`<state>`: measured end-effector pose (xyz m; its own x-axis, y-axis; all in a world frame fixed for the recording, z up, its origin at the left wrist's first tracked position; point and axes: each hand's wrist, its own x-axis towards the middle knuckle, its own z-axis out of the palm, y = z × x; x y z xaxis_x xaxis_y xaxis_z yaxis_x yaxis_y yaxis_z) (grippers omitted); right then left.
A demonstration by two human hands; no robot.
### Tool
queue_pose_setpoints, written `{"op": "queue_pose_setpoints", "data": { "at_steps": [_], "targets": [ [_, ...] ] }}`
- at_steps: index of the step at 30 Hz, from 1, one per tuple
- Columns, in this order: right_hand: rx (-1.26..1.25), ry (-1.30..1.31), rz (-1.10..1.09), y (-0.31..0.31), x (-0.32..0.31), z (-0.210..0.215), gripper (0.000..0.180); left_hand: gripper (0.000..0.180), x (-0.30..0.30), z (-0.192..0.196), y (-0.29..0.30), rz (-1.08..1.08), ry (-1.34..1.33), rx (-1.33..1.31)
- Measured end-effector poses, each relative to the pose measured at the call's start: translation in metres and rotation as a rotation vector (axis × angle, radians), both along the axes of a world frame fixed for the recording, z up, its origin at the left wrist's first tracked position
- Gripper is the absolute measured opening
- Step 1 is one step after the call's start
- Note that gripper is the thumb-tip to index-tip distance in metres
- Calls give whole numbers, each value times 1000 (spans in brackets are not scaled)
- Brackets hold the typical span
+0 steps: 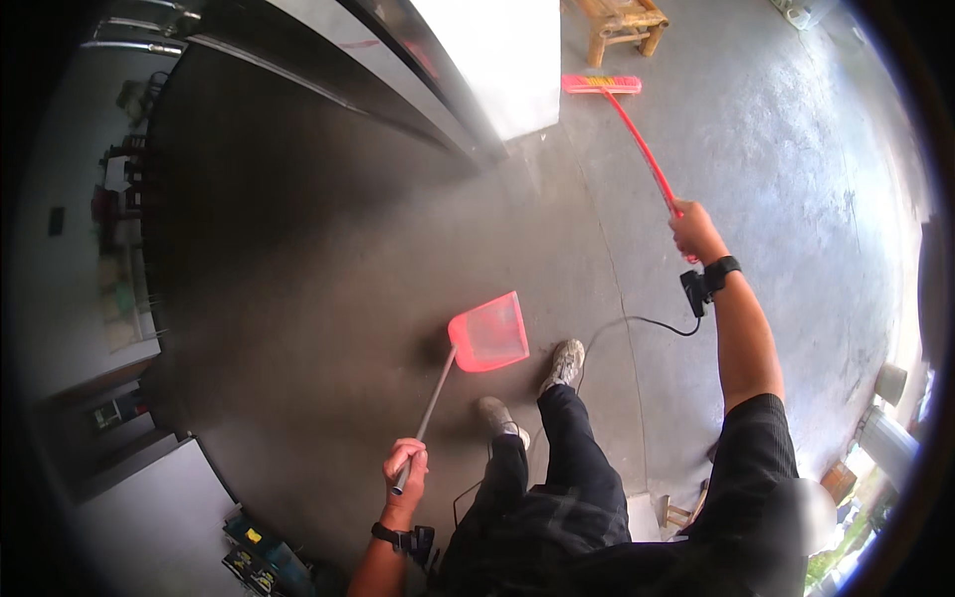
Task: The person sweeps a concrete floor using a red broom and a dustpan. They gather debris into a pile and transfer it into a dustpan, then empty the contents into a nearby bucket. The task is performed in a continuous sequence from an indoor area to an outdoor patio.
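Partly, the bamboo stool point(627, 20) is cut off. The left hand point(405, 466) grips a pink dustpan point(489, 332); the right hand point(697, 233), a slender broom point(603, 85).

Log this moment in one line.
left hand: holds pink dustpan by handle | right hand: holds red broom | broom head: near bamboo stool | dustpan: near shoes

The black short sleeve point(751, 428) ends in a ribbed edge; below are dark trousers point(577, 448) and pale, mottled shoes point(565, 364). Black wristbands point(720, 272) carry boxy black devices point(694, 294), the right one with a thin black cable point(662, 324).
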<state>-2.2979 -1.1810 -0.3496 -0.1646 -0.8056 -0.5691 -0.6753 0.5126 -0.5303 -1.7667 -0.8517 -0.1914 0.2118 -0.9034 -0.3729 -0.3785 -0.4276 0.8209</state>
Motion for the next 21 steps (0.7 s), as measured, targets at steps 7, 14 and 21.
{"op": "queue_pose_setpoints", "data": {
  "at_steps": [7,14,21],
  "targets": [
    [-43,255,247,239,14,-38,61,10,7,-9,4,97,29,-37],
    [206,-4,168,388,18,138,62,11,7,-14,-5,105,17,28],
    [230,-84,-198,367,35,154,45,11,27,-31,8,43,25,-67]
  ]
}}
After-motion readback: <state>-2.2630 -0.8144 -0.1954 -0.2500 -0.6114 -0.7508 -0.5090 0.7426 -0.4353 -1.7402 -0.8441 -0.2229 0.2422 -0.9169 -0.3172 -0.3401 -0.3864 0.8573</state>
